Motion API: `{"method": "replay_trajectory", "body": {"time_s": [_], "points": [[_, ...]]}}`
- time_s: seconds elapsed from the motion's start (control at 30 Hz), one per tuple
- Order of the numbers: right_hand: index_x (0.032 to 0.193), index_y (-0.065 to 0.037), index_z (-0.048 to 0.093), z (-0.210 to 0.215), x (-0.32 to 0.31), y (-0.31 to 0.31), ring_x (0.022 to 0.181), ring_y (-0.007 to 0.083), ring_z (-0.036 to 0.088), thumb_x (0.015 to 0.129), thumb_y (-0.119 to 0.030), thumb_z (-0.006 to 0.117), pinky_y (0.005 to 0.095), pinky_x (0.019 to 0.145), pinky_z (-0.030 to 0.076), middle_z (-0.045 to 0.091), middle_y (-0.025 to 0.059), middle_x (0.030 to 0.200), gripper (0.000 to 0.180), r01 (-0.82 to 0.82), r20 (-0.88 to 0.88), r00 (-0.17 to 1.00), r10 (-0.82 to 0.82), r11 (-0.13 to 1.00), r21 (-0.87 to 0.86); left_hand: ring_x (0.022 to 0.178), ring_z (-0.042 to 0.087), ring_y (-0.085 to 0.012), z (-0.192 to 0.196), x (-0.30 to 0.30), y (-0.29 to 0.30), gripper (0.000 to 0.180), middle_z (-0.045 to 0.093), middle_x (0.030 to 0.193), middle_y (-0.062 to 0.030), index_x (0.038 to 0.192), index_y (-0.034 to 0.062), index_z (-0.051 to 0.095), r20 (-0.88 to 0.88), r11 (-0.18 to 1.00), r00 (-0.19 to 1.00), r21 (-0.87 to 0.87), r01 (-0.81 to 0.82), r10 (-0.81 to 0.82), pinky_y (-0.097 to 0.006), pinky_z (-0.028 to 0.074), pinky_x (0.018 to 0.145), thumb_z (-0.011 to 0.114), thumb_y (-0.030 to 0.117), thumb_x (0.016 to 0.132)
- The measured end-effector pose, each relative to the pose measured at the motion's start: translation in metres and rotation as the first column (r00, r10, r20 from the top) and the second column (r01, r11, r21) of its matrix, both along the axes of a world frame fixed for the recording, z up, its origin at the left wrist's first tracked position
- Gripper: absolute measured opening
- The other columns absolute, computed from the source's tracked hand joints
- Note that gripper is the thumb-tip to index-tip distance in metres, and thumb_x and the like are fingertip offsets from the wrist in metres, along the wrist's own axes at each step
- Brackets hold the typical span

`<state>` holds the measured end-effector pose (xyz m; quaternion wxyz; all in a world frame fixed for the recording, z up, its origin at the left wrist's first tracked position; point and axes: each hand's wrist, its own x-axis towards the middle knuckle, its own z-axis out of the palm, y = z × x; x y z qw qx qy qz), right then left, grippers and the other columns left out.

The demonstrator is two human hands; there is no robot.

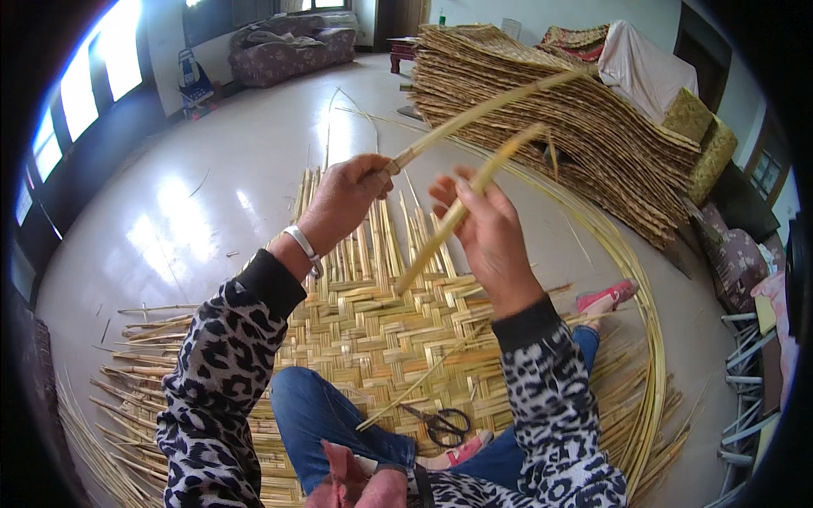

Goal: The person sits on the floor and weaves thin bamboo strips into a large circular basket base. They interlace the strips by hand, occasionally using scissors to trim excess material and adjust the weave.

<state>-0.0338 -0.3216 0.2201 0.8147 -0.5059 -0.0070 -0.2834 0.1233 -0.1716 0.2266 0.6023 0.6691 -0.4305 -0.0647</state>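
My left hand [343,196] is closed around one end of a long pale bamboo strip [487,106] that runs up and to the right. My right hand [483,227] grips a second yellow bamboo strip [440,237], which slants from upper right down toward the mat. Both hands are raised above a partly woven bamboo mat [373,330] that lies on the floor under my legs. Loose strip ends stick out of the mat on the far side and on the left. A bracelet sits on my left wrist.
Black-handled scissors [442,423] lie on the mat by my knee. A tall stack of finished woven mats [559,110] stands at the upper right. Long bent strips [648,356] curve along the right. A sofa [292,46] is far back; chairs [745,347] at right.
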Motion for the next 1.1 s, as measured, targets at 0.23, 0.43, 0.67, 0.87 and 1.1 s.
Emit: {"method": "replay_trajectory", "body": {"time_s": [0.23, 0.43, 0.67, 0.87, 1.1], "points": [[0.112, 0.0, 0.058, 0.005, 0.014, 0.025, 0.105, 0.0259, 0.064, 0.102, -0.018, 0.048, 0.0394, 0.097, 0.052, 0.065, 0.0153, 0.107, 0.023, -0.014, 0.165, 0.986, 0.001, 0.997, 0.077, 0.082, 0.063, -0.0122, -0.03, -0.024, 0.007, 0.028, 0.068, 0.089, -0.0071, 0.116, -0.0043, 0.062, -0.025, 0.995, 0.997, 0.058, 0.075, -0.074, -0.027, 0.052, 0.077, 0.055, 0.017, 0.099], [0.106, -0.001, 0.057, -0.004, 0.017, 0.025, 0.103, 0.0292, 0.065, 0.104, -0.022, 0.045, 0.0415, 0.097, 0.052, 0.066, 0.0155, 0.103, 0.025, -0.04, 0.17, 0.985, 0.009, 0.983, 0.181, 0.075, 0.064, -0.0227, -0.035, -0.046, 0.011, 0.024, 0.067, 0.08, -0.0124, 0.103, -0.0013, 0.064, -0.004, 0.989, 0.997, 0.129, -0.075, 0.076, -0.034, 0.05, 0.069, 0.055, 0.02, 0.097], [0.102, -0.002, 0.056, -0.018, 0.018, 0.061, 0.081, 0.0197, 0.065, 0.105, -0.025, 0.043, 0.0394, 0.087, 0.054, 0.064, 0.0085, 0.085, 0.027, -0.094, 0.208, 0.975, 0.073, 0.991, 0.095, 0.077, 0.064, -0.033, -0.05, -0.043, 0.004, 0.023, 0.066, 0.083, -0.0191, 0.102, 0.0004, 0.065, 0.138, 0.916, 0.914, 0.078, -0.393, 0.381, -0.041, 0.049, 0.07, 0.054, 0.019, 0.096], [0.106, -0.003, 0.055, -0.028, 0.005, 0.044, 0.069, 0.0158, 0.063, 0.104, -0.029, 0.045, 0.0378, 0.078, 0.057, 0.062, 0.0043, 0.077, 0.028, -0.141, 0.039, 0.99, 0.137, 0.983, 0.118, 0.107, 0.059, -0.0209, -0.054, -0.016, 0.048, 0.025, 0.065, 0.113, -0.0122, 0.115, -0.0003, 0.062, 0.063, 0.975, 0.976, -0.087, -0.205, 0.211, -0.03, 0.047, 0.092, 0.059, 0.015, 0.096], [0.119, -0.003, 0.058, -0.094, -0.029, 0.056, 0.084, 0.0135, 0.066, 0.1, -0.026, 0.055, 0.0297, 0.079, 0.055, 0.069, 0.0065, 0.094, 0.03, -0.183, -0.282, 0.943, 0.179, 0.983, 0.011, 0.112, 0.06, -0.0238, -0.084, -0.061, 0.073, 0.054, 0.061, 0.122, -0.0179, 0.128, -0.0056, 0.053, -0.306, 0.997, 0.951, 0.052, 0.059, -0.04, -0.032, 0.049, 0.095, 0.061, 0.037, 0.096]]}}
